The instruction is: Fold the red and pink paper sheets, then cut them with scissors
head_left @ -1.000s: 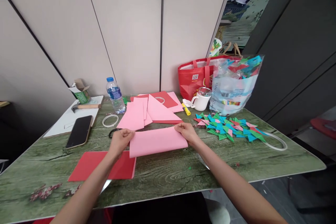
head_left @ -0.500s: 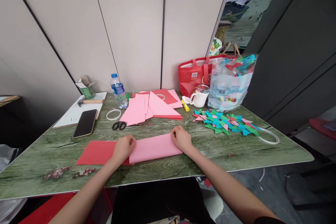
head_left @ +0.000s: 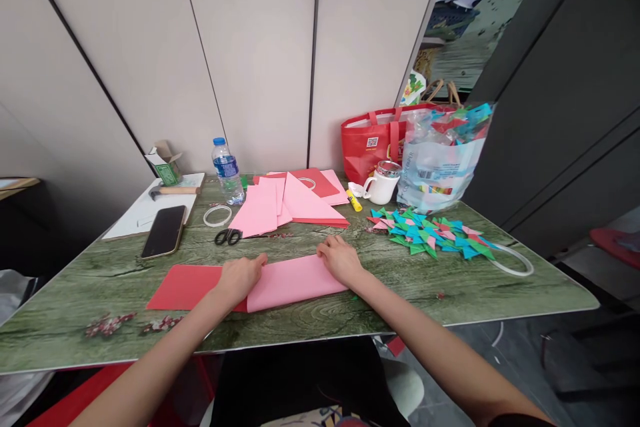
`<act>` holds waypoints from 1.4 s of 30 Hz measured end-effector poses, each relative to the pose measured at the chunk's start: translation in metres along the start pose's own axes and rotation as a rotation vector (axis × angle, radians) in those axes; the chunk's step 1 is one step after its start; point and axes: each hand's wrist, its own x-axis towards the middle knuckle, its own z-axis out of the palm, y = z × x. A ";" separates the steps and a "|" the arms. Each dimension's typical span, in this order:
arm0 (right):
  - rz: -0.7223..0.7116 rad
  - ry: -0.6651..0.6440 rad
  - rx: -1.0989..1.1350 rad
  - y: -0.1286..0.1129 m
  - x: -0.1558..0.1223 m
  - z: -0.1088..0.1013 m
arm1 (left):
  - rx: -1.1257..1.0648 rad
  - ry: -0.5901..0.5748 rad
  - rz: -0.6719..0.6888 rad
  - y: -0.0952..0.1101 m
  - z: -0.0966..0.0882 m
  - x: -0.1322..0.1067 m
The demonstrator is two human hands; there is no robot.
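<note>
A folded pink sheet of paper (head_left: pixel 293 282) lies flat on the green wood-patterned table (head_left: pixel 350 317) near its front edge. My left hand (head_left: pixel 240 277) presses on its left end with the fingers curled together. My right hand (head_left: pixel 340 259) presses down on its upper right edge, fingers bent and close together. A red sheet (head_left: pixel 187 287) lies partly under the pink one, sticking out to the left.
Behind are black scissors (head_left: pixel 228 236), a tape ring (head_left: pixel 217 215), a phone (head_left: pixel 164 231), a water bottle (head_left: pixel 227 172), pink and red paper stacks (head_left: pixel 287 203), a glue stick (head_left: pixel 355 201), a white mug (head_left: pixel 383 185), a red bag (head_left: pixel 373 143), a plastic bag (head_left: pixel 440 160) and folded paper triangles (head_left: pixel 430 233).
The pink sheet was held slightly raised a second ago and now lies flat nearer the front edge. Both hands have slid inward along its top edge. The view has tilted.
</note>
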 end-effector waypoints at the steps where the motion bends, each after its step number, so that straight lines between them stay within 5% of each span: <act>1: -0.027 -0.023 -0.013 0.000 0.002 -0.001 | 0.019 -0.002 0.007 0.000 -0.001 0.001; 10: -0.164 -0.290 -0.103 -0.007 0.012 -0.030 | 0.043 -0.007 0.260 0.007 -0.006 0.012; 19: -0.072 -0.455 -0.194 -0.036 0.022 -0.043 | -0.027 -0.049 0.408 0.004 -0.013 0.019; 30: -0.051 -0.409 -0.241 -0.041 0.029 -0.033 | -0.117 -0.027 0.433 0.025 -0.005 0.022; 42: -0.213 -0.268 -0.171 -0.032 0.020 -0.022 | -0.135 -0.051 0.465 0.025 -0.001 0.014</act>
